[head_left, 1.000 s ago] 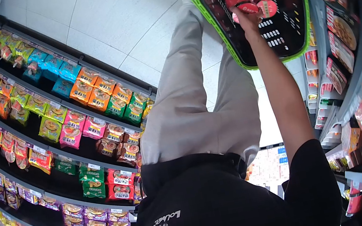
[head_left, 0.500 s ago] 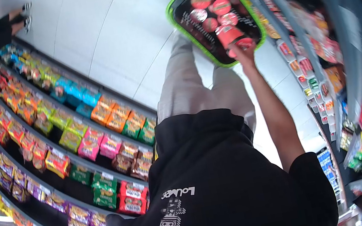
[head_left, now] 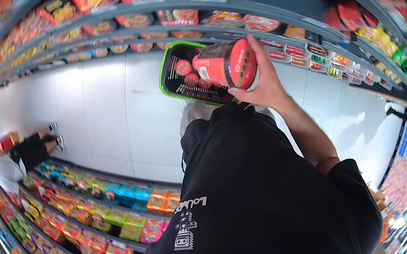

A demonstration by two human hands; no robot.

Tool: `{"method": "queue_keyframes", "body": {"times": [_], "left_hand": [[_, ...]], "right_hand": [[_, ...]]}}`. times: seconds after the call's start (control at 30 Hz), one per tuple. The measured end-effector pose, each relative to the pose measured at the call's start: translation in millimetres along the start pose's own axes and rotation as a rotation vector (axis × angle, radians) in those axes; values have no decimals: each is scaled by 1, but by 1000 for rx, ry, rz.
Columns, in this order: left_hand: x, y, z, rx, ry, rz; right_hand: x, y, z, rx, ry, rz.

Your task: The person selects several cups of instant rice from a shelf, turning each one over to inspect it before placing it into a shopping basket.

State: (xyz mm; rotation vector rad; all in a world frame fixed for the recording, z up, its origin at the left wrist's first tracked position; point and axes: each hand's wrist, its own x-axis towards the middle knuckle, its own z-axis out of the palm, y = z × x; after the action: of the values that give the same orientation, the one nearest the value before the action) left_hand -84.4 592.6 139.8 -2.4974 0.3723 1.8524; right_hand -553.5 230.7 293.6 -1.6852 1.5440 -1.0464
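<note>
My right hand grips a big red instant noodle cup, thumb at the near side of the lid and fingers along its far edge. Tilted on its side, the cup has its red lid facing me and a black band below the lid. It overlaps the black basket with a bright green rim in this view. Inside the basket lie several red-lidded cups, partly hidden behind the held one. My left hand is out of sight.
Store shelves with noodle packs run along the far side. More shelves of colourful packets line the left. A person in a white top is by the left shelves. Pale floor runs between them.
My right hand has raised the red noodle cup from the basket, nearer to my head, lid now towards me. My view has turned, showing more of the far shelves.
</note>
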Motion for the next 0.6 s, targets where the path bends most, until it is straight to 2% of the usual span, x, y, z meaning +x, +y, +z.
{"method": "queue_keyframes", "body": {"times": [0.07,0.13,0.2,0.23,0.27,0.3,0.33,0.37,0.4,0.43,0.5,0.53,0.57,0.6], "left_hand": [[16,22,-11,-9,-19,-3],[36,76,-18,-65,-33,57],[31,185,-11,-163,-25,328],[-23,262,18,-224,67,550],[-33,310,31,-103,-3,877],[-79,361,52,-36,-182,1104],[-117,401,74,65,-328,1363],[-149,429,97,104,-438,1521],[-170,447,117,161,-520,1651],[-194,460,138,152,-660,1748],[-225,469,166,149,-826,1787],[-235,470,176,138,-913,1774],[-240,470,184,153,-932,1778],[-243,468,191,136,-905,1692]], "right_hand": [[-4,-26,-32,-83,78,-69],[-11,-51,-58,-181,103,-138],[-19,-67,-77,-189,132,-113],[-24,-75,-83,-178,159,-112],[-29,-80,-85,-164,179,-110],[-31,-81,-84,-165,194,-110],[-32,-81,-84,-1,215,-126],[-33,-81,-84,161,234,-147],[-35,-84,-86,155,246,-151],[-38,-86,-88,339,267,-57],[-41,-90,-97,612,321,70],[-44,-85,-102,607,339,64],[-47,-78,-106,518,366,70],[-51,-75,-109,429,392,82]]}}
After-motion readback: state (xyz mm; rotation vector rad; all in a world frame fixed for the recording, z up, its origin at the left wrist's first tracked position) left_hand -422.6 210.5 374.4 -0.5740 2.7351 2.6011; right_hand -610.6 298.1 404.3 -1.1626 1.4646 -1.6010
